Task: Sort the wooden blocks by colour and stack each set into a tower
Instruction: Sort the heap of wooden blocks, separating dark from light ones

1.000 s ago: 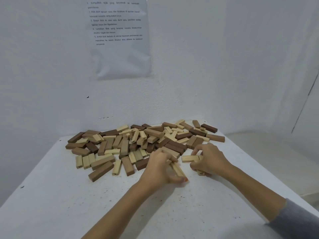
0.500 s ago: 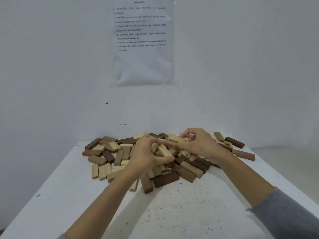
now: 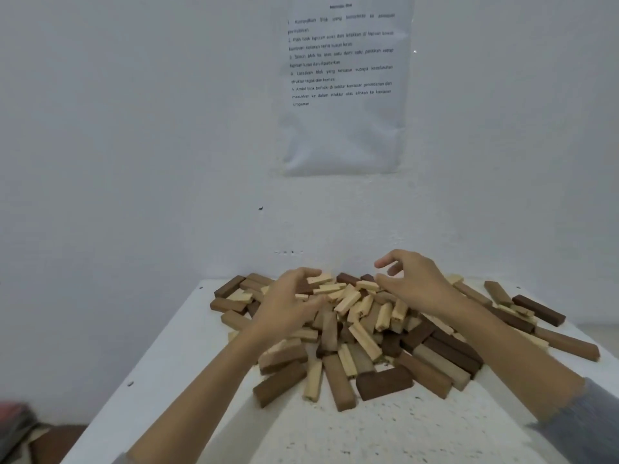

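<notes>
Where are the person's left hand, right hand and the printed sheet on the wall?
left hand (image 3: pixel 288 306): head view, back of the hand.
right hand (image 3: pixel 417 284): head view, back of the hand.
printed sheet (image 3: pixel 341 135): head view, blank lower half.

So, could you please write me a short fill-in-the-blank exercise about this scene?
1. The wooden blocks lie unsorted in one ___.
2. The table under them is ___ in colour.
3. A printed sheet hangs on the ___.
4. Behind the right hand, the arm has a grey ___.
Missing words: pile, white, wall, sleeve.
</notes>
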A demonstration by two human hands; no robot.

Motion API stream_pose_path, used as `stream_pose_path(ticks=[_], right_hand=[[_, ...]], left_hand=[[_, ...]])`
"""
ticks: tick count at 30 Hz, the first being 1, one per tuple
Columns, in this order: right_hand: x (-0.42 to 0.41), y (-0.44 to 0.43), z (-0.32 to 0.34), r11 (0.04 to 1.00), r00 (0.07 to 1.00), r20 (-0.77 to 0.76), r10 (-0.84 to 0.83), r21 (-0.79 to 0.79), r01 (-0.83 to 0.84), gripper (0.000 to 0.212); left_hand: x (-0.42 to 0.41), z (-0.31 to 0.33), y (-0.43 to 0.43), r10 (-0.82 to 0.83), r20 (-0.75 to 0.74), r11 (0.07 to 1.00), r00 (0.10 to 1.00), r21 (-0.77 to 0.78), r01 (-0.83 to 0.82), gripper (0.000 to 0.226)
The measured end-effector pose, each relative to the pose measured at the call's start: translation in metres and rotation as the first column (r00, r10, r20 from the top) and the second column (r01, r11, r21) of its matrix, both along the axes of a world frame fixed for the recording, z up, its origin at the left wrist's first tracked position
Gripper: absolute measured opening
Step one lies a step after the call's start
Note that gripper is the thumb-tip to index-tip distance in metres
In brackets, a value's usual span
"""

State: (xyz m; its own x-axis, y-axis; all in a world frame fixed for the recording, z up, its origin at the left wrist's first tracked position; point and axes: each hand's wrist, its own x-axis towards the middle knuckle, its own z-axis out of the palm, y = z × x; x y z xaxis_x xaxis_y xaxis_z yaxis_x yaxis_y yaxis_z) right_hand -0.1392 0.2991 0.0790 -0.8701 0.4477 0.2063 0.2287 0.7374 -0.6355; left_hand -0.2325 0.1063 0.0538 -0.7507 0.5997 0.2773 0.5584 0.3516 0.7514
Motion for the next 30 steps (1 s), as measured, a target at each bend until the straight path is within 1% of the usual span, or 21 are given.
stream_pose_path(ticks=[3,6,8,10,11,15,17,20,22,24,26,28,29,30], right_hand=[[-0.017,-0.009,0.015,0.978,0.984,0.081,0.157,0.127,-0.167,0.031],[-0.043,-0.020,0.027,0.936,0.949,0.185,0.254,0.199,-0.289,0.036],[-0.064,-0.026,0.029,0.908,0.918,0.267,0.292,0.225,-0.354,0.039],[-0.085,-0.032,0.027,0.886,0.886,0.339,0.318,0.228,-0.405,0.044],[-0.096,-0.035,0.024,0.876,0.869,0.372,0.327,0.225,-0.426,0.047],[-0.135,-0.045,0.008,0.842,0.798,0.505,0.329,0.226,-0.490,0.058],[-0.148,-0.049,0.001,0.829,0.754,0.583,0.304,0.228,-0.510,0.067],[-0.160,-0.054,-0.004,0.822,0.688,0.677,0.260,0.219,-0.526,0.077],[-0.163,-0.054,-0.006,0.807,0.681,0.695,0.230,0.254,-0.532,0.075],[-0.164,-0.055,-0.008,0.790,0.703,0.678,0.214,0.303,-0.533,0.069],[-0.168,-0.054,-0.014,0.794,0.728,0.645,0.232,0.307,-0.525,0.065],[-0.171,-0.054,-0.018,0.802,0.744,0.622,0.245,0.301,-0.516,0.064],[-0.172,-0.054,-0.019,0.803,0.750,0.613,0.247,0.303,-0.513,0.064],[-0.172,-0.054,-0.020,0.805,0.756,0.604,0.251,0.304,-0.510,0.063]], left_hand=[[-0.029,0.009,-0.025,0.116,0.025,0.991,0.993,-0.076,-0.114,0.043],[-0.059,0.020,-0.042,0.167,0.069,0.961,0.983,-0.235,-0.147,0.048],[-0.077,0.026,-0.049,0.171,0.057,0.915,0.984,-0.379,-0.137,0.053],[-0.092,0.029,-0.052,0.152,0.027,0.841,0.988,-0.529,-0.115,0.060],[-0.100,0.030,-0.052,0.145,0.036,0.809,0.989,-0.579,-0.097,0.064],[-0.118,0.028,-0.044,0.179,0.174,0.746,0.968,-0.666,-0.018,0.074],[-0.125,0.026,-0.039,0.199,0.199,0.703,0.960,-0.711,0.001,0.085],[-0.133,0.023,-0.033,0.213,0.236,0.694,0.948,-0.720,0.024,0.092],[-0.137,0.021,-0.030,0.220,0.246,0.679,0.944,-0.733,0.033,0.091],[-0.137,0.020,-0.027,0.205,0.225,0.648,0.953,-0.760,0.040,0.088],[-0.140,0.019,-0.024,0.185,0.175,0.595,0.967,-0.803,0.031,0.088],[-0.142,0.017,-0.021,0.155,0.113,0.519,0.981,-0.855,0.016,0.090],[-0.143,0.016,-0.020,0.143,0.098,0.497,0.985,-0.868,0.014,0.089],[-0.143,0.016,-0.018,0.143,0.096,0.498,0.985,-0.867,0.012,0.087]])
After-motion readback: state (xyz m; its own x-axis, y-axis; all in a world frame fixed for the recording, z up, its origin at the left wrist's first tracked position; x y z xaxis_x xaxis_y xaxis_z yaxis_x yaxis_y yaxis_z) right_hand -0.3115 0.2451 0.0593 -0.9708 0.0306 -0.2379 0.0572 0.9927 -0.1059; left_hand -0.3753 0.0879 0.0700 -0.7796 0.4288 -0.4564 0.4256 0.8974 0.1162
